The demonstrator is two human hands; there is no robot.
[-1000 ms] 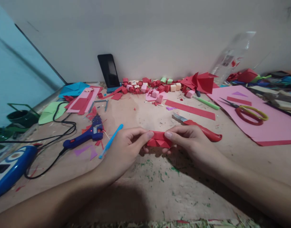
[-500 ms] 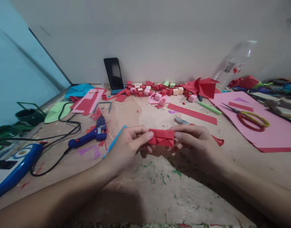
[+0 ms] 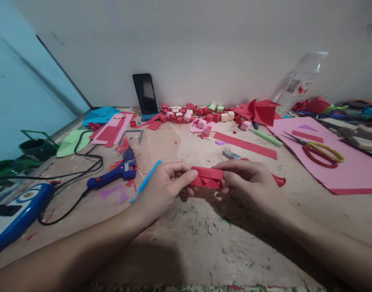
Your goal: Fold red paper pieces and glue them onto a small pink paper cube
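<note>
Both hands pinch the folded red paper [image 3: 206,177], nearer than the phone [image 3: 145,94].

The left hand [image 3: 167,182] and right hand [image 3: 249,178] grip its opposite ends, covering them; the right also hides the cutter's [image 3: 232,154] middle. Bare tabletop [image 3: 201,239] spreads on the paper's near side.

Plain grey-white wall [image 3: 204,48] across the top, small dark marks at its upper left and upper right. Pale blue wall [image 3: 18,77] at upper left, dark edge slanting down between the two. Worn light-wood tabletop [image 3: 210,251] below, green specks lower center. Light dim, shadows soft.
</note>
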